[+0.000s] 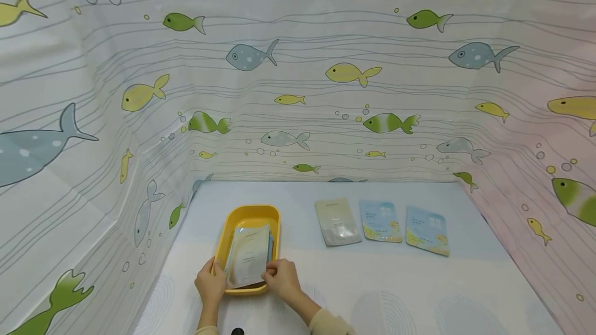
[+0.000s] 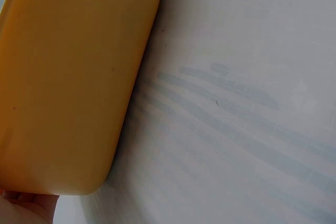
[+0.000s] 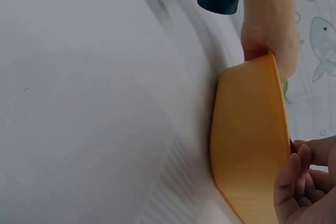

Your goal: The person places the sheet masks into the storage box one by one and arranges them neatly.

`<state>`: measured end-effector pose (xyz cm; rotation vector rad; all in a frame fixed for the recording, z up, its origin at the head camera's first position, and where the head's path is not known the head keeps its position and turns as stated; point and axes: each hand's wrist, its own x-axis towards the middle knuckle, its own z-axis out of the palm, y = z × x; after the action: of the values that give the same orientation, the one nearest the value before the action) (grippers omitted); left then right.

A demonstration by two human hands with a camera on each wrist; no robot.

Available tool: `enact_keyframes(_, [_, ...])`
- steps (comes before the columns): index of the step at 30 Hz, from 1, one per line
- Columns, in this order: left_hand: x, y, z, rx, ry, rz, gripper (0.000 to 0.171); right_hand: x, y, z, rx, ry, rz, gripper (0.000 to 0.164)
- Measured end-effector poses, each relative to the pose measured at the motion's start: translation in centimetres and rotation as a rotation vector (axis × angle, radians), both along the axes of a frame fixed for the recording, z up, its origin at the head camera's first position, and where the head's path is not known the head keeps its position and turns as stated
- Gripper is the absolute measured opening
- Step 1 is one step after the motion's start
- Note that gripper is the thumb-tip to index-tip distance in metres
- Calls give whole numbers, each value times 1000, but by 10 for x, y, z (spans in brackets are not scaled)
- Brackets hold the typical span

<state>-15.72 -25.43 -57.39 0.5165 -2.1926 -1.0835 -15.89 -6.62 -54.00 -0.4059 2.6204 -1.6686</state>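
Observation:
A yellow plastic basket [image 1: 253,210] stands at the left of the table, a beige-and-silver face-mask packet [image 1: 249,255] lying on top inside it. Blue edges of another packet [image 1: 270,247] peek out beneath. My left hand [image 1: 210,280] holds the basket's near left side, thumb over the rim; in the left wrist view only part of that hand [image 2: 29,208] shows, by the basket's wall [image 2: 68,77]. At the near right rim, my right hand [image 1: 283,279] pinches the beige packet's edge. The right wrist view has its curled fingers [image 3: 292,182] beside the rim, with a dark edge at the fingertips.
To the right on the table lie a beige packet [image 1: 338,221] and two blue packets, one in the middle [image 1: 380,221] and one farther right [image 1: 427,230]. A fish-patterned curtain [image 1: 326,118] walls the table at the back and sides. A small black object [image 1: 237,331] shows at the front edge.

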Motion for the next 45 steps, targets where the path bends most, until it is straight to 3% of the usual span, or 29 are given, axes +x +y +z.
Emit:
enact_keyframes(13, [-1,-1,-1,20,-35,-7,23,3,-4,-1,175,152,16,9])
enact_keyframes(17, [-1,-1,-1,22,-41,-7,23,3,-4,2,183,159,20,2])
enact_keyframes(22, [-1,-1,-1,21,-38,-6,23,3,-4,0,185,157,23,8])
enact_keyframes(24, [-1,-1,-2,18,-25,-6,23,4,-4,-2,167,167,23,2])
enact_keyframes(31, [-1,-1,-3,9,-6,-13,23,6,-2,-11,63,333,38,14])
enact_keyframes(37, [0,-1,-3,6,-13,-13,23,4,3,-15,-60,257,62,12])
enact_keyframes(41, [0,-2,-3,11,-22,-14,23,-2,12,-17,-154,287,49,10])
enact_keyframes(45, [-1,-3,-2,17,-34,-19,24,-13,26,-15,-179,326,-30,10])
